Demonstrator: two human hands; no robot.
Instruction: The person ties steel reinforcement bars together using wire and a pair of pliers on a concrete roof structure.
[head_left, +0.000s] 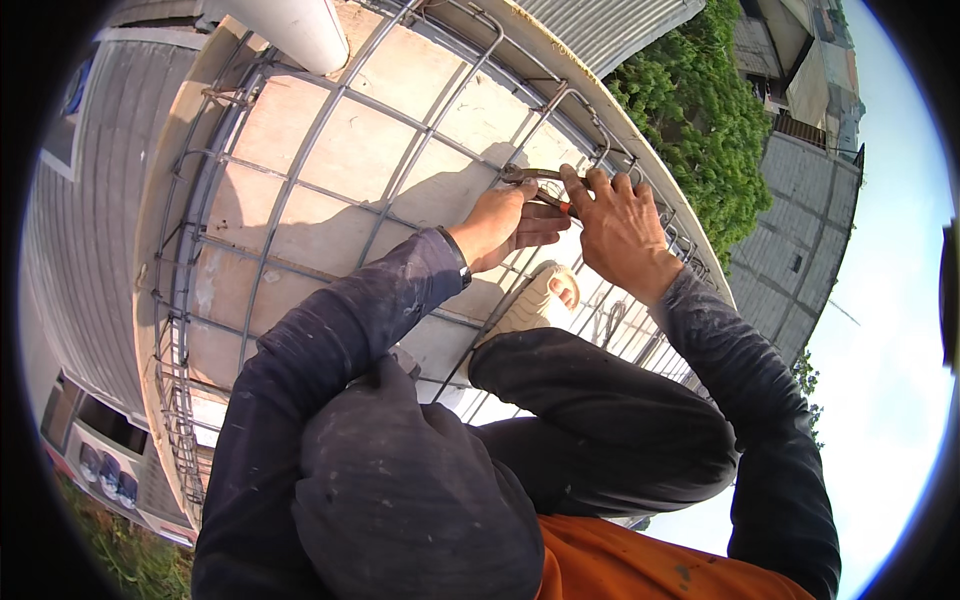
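Note:
My right hand [622,235] is closed on the handles of a pair of pincers [544,174], one of which shows a red patch. The tool's head points left, to a crossing of the steel rebar mesh [432,130]. Close to that head, my left hand [492,225] pinches with thumb and forefinger, its other fingers stretched out below the handles. What sits in this pinch is too small to make out. Several bent bar ends [575,95] rise along the far edge beside my hands.
The mesh lies over pale plywood panels [310,140] within a raised board edge [655,150]. A white pipe [300,35] stands at the far left. My shoe [540,300] rests on the bars. Beyond the edge are a leafy tree [690,130] and a grey block wall [805,220].

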